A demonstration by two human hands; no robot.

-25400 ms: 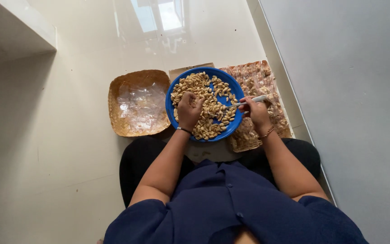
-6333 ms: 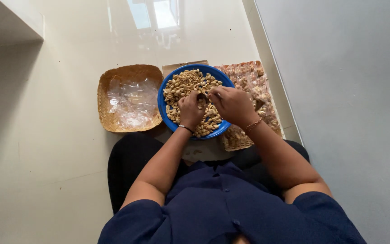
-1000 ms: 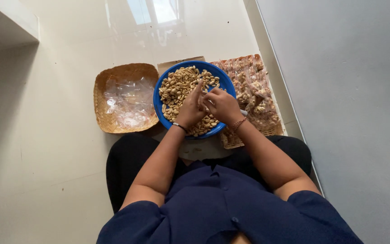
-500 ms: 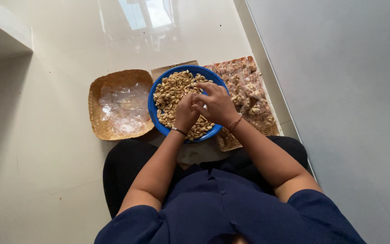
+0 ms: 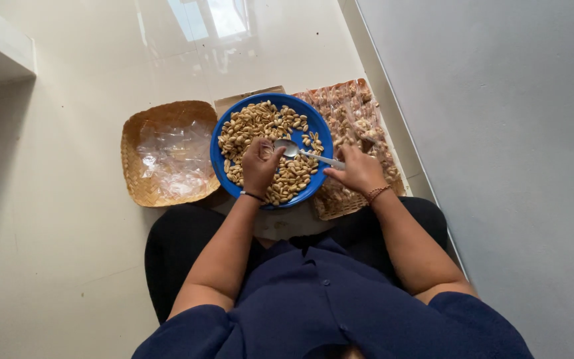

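Observation:
A blue round bowl (image 5: 221,136) full of peanuts (image 5: 254,123) sits on the pale floor in front of me. My left hand (image 5: 259,166) rests in the peanuts with fingers curled, apparently holding a small clear bag; its contents are too small to make out. My right hand (image 5: 360,171) grips the handle of a metal spoon (image 5: 307,153), whose bowl points left toward my left hand, just above the peanuts.
A woven basket (image 5: 142,183) lined with empty clear plastic bags lies left of the bowl. A second woven tray (image 5: 350,110) of filled peanut packets lies to the right, against a grey wall (image 5: 499,133). A piece of cardboard (image 5: 244,101) pokes out behind the bowl.
My right hand has pulled back to the right, away from my left hand, with the spoon now lying across the bowl. The left hand stays in the peanuts.

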